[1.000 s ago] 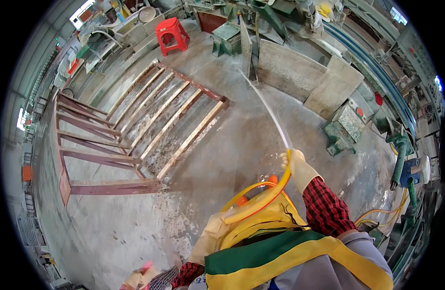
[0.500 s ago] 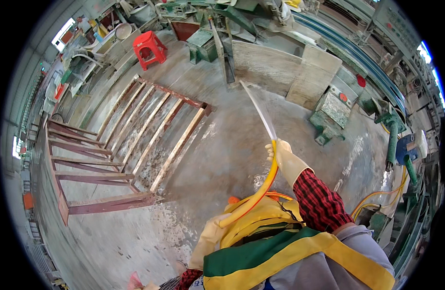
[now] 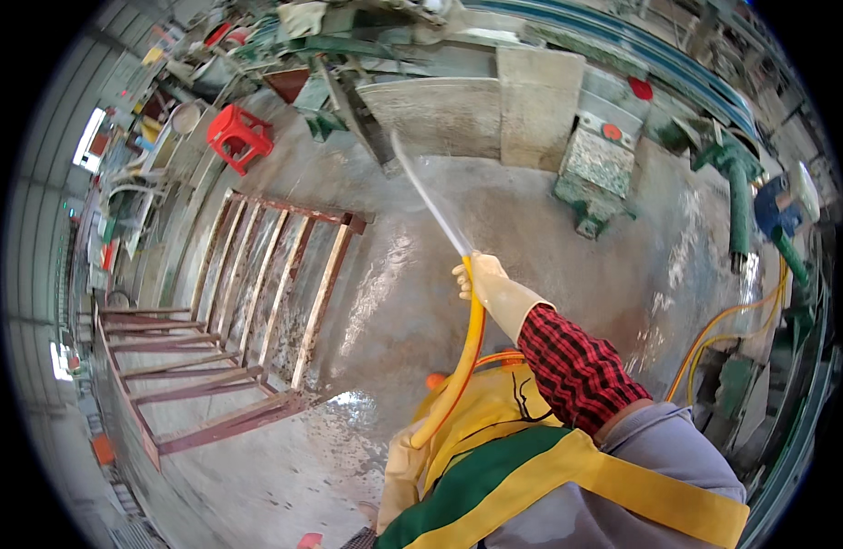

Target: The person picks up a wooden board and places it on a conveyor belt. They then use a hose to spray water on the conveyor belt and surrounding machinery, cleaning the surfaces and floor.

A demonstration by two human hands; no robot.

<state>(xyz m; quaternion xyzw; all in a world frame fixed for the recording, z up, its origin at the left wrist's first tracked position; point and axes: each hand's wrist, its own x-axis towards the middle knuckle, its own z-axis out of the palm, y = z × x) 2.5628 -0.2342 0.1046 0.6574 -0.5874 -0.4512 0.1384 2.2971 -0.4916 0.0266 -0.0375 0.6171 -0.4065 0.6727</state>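
Observation:
In a cream rubber glove, my right hand (image 3: 494,291) grips a yellow hose (image 3: 464,361) just behind its mouth. A white jet of water (image 3: 430,199) shoots forward and slightly left from it, reaching the foot of the upright boards at the back. My left hand (image 3: 405,467), gloved alike, is closed around the hose lower down, close to my body; its fingers are partly hidden. Between the hands the hose bends in a curve over my yellow and green apron (image 3: 485,512). The concrete floor (image 3: 540,242) ahead is wet and shiny.
To the left lies a reddish-brown slatted metal frame (image 3: 284,284). Behind it stands a red plastic stool (image 3: 240,137). Grey boards (image 3: 542,108) lean at the back beside a green machine block (image 3: 597,169). Yellow hoses (image 3: 714,325) trail near a green post (image 3: 740,206) on the right.
My view has turned right, so the boards and stool sit further left. My right hand and the hose mouth have swung left in the picture. Both hands keep their hold, and water still flows.

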